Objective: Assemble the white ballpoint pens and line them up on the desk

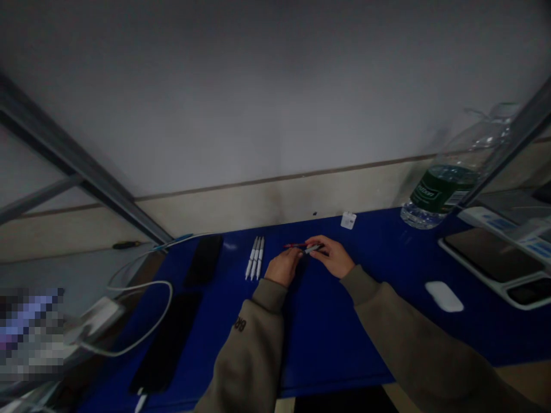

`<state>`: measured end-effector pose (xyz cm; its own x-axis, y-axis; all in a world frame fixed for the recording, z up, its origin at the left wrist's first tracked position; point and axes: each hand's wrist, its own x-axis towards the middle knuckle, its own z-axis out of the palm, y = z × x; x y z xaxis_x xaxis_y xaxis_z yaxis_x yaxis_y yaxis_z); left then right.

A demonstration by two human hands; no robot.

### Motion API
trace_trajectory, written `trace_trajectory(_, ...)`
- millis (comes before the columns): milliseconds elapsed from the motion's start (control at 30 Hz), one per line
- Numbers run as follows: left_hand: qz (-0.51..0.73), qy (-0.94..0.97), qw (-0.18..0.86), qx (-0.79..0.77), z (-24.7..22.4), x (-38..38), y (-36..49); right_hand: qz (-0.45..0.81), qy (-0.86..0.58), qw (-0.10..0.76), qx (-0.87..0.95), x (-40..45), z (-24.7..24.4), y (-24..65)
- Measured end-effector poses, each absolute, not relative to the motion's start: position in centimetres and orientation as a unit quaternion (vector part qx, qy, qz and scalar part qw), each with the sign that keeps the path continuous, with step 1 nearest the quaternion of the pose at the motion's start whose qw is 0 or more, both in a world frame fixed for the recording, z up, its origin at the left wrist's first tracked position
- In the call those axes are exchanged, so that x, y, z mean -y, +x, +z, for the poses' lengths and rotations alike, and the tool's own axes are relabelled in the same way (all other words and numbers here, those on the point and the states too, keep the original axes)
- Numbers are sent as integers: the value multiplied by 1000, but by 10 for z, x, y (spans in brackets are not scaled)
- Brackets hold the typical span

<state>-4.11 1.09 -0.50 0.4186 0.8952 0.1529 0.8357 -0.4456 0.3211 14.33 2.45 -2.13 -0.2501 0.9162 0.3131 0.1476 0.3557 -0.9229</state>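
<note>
Three white pens (255, 258) lie just beside the left hand (282, 267), in its way leftward. A strip of blue table (318, 332) runs from the right hand (331, 256) to a white oval mouse (444, 296).

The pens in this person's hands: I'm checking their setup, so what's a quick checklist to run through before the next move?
1. Right hand holds the white pen: ok.
2. Left hand holds the red pen: cannot tell, the fingers and dim light hide the grip.
3. Red pen and white pen joined: cannot tell, their ends meet between the hands.
4. Three white pens lie side by side, apart from the left hand: ok.
5. Water bottle stands upright, away from both hands: ok.
</note>
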Motion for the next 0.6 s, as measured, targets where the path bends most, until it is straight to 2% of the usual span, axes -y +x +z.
trace_trajectory(267,147,832,114,-524,-2,-6,-35,437,-392,464,663,-21,-16,140)
trace_trajectory(433,149,814,122,-548,1,-3,-33,509,-394,456,614,-20,-13,143)
trace_trajectory(600,177,792,135,-569,5,-2,-32,540,-377,520,544,-24,-8,151)
